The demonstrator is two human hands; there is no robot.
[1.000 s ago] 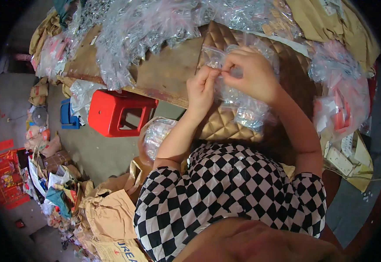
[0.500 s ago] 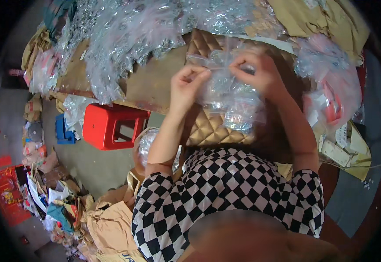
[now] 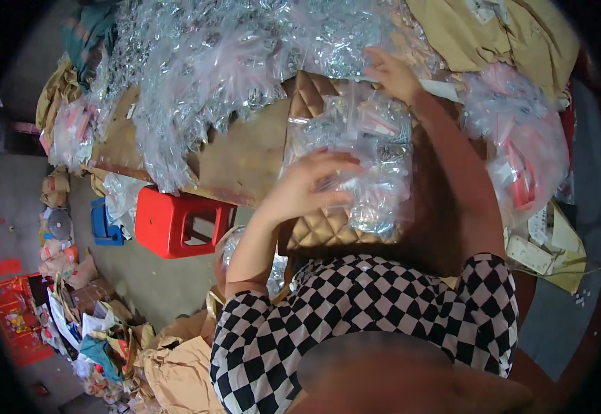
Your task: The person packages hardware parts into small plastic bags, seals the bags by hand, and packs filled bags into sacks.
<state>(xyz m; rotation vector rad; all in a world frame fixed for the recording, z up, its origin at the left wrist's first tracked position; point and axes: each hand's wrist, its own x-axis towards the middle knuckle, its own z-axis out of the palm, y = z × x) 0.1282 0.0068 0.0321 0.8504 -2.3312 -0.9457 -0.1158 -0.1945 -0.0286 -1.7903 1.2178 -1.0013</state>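
Observation:
Several clear plastic bags (image 3: 383,186) with small packets inside lie on a gold-brown quilted pad (image 3: 317,231) in front of me. My left hand (image 3: 311,185) is over the left side of these bags, its fingers spread and slightly bent, with nothing gripped; whether the fingertips touch the plastic is unclear. Farther off, my right hand (image 3: 393,76) reaches out to the near edge of a large heap of small shiny clear packets (image 3: 211,62). Its fingers are apart, and I see nothing held in them.
Brown table surface (image 3: 235,159) shows left of the pad. A red stool (image 3: 176,224) stands below it on the floor. Pink-and-clear plastic bags (image 3: 521,152) lie at the right, beside a white power strip (image 3: 529,254). Crumpled brown paper (image 3: 183,366) piles up at lower left.
My hands were pinching the top of a clear bag together. They have parted: the right moved up to the packet heap, the left dropped lower over the bags on the pad.

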